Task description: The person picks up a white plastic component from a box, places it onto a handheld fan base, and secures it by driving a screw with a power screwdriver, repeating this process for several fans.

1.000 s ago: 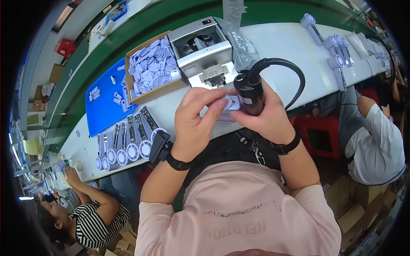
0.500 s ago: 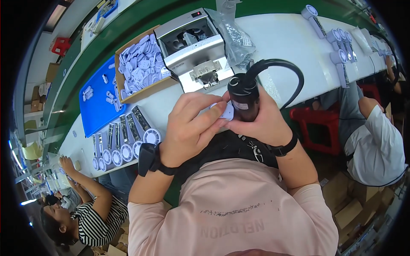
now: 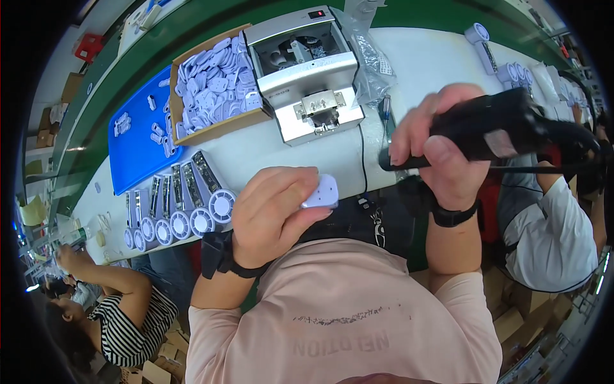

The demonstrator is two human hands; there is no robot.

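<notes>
Head view, left hand (image 3: 272,214): fingers pinched round a pale-lavender rounded plastic piece (image 3: 325,192), its face with small dark holes turned up.
Right hand (image 3: 448,147): fingers wrapped round a black cylindrical handheld tool (image 3: 489,128), slightly blurred, lying sideways.
Lavender piece's place: near the tabletop's front edge, in front of a silver metal machine (image 3: 313,73), well apart from the tool.
Step in hand: apparently handling the piece with the tool held aside.
Next move: bringing tool and piece together would call for swinging the tool leftward and a steady left pinch.
Edges: lavender fan-shaped units (image 3: 222,205) line the white tabletop (image 3: 422,70) near its front edge; a brown cardboard box (image 3: 224,130) stands beside the machine.
Open room: bare tabletop right of the machine; the thick black cable (image 3: 579,144) hangs rightward.
</notes>
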